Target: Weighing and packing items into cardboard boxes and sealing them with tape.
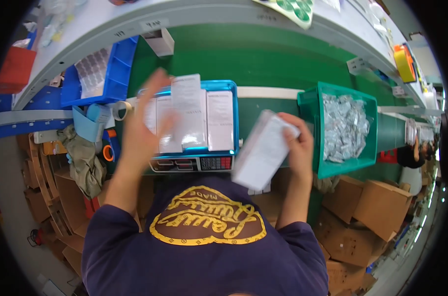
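My right hand point(299, 140) grips a white printed carton point(264, 150) near its upper end, and the carton tilts to the left. My left hand point(146, 121) is smeared by motion at the left side of a blue metal tray point(236, 108). Its fingers look spread, thumb apart, with nothing visible between them. Several white cartons point(220, 121) lie side by side in the tray, and one raised carton point(188, 111) rests on top of the others. Below the tray shows the keypad and display panel of a weighing scale point(192, 164).
A green bin point(310, 133) of small clear packets point(344, 128) stands right. At left are a blue divided bin point(120, 64), a tape roll point(121, 110) and a light-blue holder point(86, 126). A shelf edge point(184, 22) crosses the far side; cardboard boxes point(352, 232) pile lower right.
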The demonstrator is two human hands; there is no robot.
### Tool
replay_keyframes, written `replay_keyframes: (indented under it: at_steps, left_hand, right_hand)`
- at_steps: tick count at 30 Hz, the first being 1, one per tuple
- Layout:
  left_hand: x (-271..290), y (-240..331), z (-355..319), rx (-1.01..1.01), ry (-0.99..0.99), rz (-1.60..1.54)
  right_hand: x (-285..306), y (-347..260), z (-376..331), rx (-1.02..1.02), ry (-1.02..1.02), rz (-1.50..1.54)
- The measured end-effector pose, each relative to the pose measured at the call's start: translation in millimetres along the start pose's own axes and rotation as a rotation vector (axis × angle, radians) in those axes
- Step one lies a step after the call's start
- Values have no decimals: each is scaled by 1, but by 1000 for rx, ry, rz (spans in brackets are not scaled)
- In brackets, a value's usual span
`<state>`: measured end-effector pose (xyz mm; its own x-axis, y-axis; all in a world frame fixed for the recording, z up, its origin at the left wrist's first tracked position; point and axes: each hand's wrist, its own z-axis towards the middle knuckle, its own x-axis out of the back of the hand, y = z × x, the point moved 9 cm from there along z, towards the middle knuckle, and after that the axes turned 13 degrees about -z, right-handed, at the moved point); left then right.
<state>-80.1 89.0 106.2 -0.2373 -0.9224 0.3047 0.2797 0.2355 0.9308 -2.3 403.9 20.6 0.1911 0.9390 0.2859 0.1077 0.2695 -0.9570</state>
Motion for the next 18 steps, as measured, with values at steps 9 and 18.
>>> replay_keyframes:
  at_steps: [9, 18]
  left_hand:
    - [178, -345, 116, 603, 140, 32]
    - [168, -405, 207, 400, -89, -365]
  right_hand:
    - [48, 230, 80, -40, 36, -507]
    - [-109, -25, -44, 328, 195, -769]
